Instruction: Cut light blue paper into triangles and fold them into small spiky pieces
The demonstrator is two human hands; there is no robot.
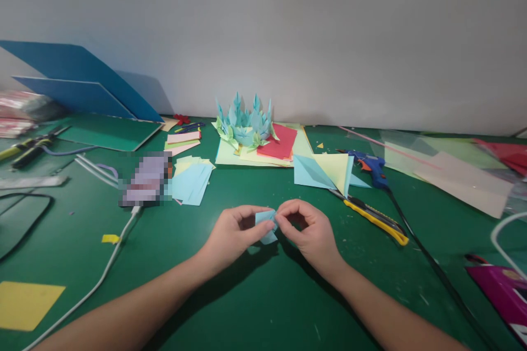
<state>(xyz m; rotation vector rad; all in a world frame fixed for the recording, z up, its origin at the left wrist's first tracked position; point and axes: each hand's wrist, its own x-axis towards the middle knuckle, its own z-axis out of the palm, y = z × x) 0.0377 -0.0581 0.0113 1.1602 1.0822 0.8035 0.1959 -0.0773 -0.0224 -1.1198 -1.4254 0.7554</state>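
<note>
Held a little above the green table is a small piece of folded light-blue paper (pixel 264 219). My left hand (pixel 236 232) pinches it, thumb in front and fingers behind. At the paper's right edge, my right hand (pixel 308 230) is closed in a pinch of thumb and forefinger. Beyond the hands stands a crown-shaped paper piece (pixel 245 123) with blue points and pale green leaves. A stack of light-blue paper sheets (pixel 193 184) lies to the left, and folded blue and yellow paper (pixel 321 171) to the right.
A blue glue gun (pixel 373 167) and a yellow utility knife (pixel 376 222) lie on the right. A phone (pixel 147 180) with a white cable (pixel 111 263) is on the left. Blue boards (pixel 82 88) lean at the back left. Red paper (pixel 278 141) lies beside the crown.
</note>
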